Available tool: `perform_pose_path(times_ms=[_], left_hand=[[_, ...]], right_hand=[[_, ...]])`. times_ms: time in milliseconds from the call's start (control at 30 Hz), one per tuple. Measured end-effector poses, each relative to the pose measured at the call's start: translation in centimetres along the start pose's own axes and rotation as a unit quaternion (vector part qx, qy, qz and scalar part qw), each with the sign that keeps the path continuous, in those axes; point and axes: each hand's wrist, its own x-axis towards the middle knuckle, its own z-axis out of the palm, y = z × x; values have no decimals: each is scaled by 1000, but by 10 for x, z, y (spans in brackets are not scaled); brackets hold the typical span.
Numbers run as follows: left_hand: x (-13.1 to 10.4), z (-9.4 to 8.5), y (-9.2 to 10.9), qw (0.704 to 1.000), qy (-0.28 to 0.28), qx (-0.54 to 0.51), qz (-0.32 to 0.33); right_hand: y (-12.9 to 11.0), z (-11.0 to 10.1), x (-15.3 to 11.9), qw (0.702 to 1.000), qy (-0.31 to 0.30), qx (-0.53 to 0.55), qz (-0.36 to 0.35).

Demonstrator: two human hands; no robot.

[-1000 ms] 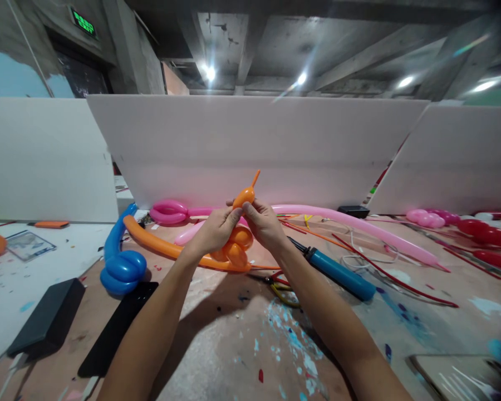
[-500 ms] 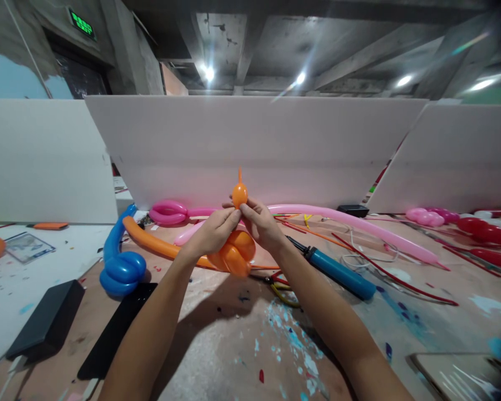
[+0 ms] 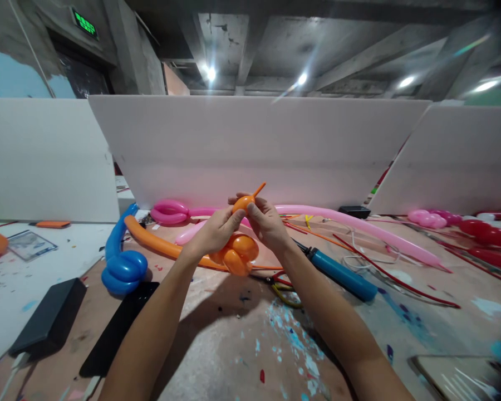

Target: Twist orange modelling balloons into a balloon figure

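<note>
An orange twisting balloon (image 3: 242, 204) is held up between my two hands at mid-view. Its small round end bubble shows above my thumbs, and a thin uninflated tail points up to the right. My left hand (image 3: 221, 225) closes on the bubble's lower left side. On the right side, my right hand (image 3: 264, 218) pinches the bubble near the tail, fingers curled behind it. Several twisted orange bubbles (image 3: 239, 253) hang just below my hands. A long orange balloon (image 3: 152, 240) lies behind my left wrist; whether it joins the held one is hidden.
A blue twisted balloon (image 3: 125, 271), a black phone (image 3: 119, 328) and a dark power bank (image 3: 50, 317) lie at left. To the right are a blue hand pump (image 3: 342, 274), scissors (image 3: 286, 289), a long pink balloon (image 3: 359, 225) and red balloons (image 3: 490, 234). White panels (image 3: 259, 145) stand behind.
The orange end bubble has tilted, its tail swinging from upright to lean right. My right hand has shifted up around it. The view has moved very slightly.
</note>
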Motion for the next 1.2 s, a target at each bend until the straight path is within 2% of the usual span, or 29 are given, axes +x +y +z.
perform_pose_path(times_ms=[367,500,733,833,1000,1200], left_hand=[[2,9,2,998,49,0,34],[2,10,2,998,48,-16,47],[1,3,4,999,12,-28,19],[1,-2,5,998,-9,-66,14],[2,-3,1,992,-31,-123,2],[2,0,0,993,-5,-114,3]], right_hand=[[7,5,-1,997,68,-29,-29],[10,8,-2,994,94,-38,-47],[-2,9,-1,997,81,-5,19],[-6,8,0,997,83,1,8],[1,8,1,996,83,-31,0],[3,9,0,997,77,-24,-7]])
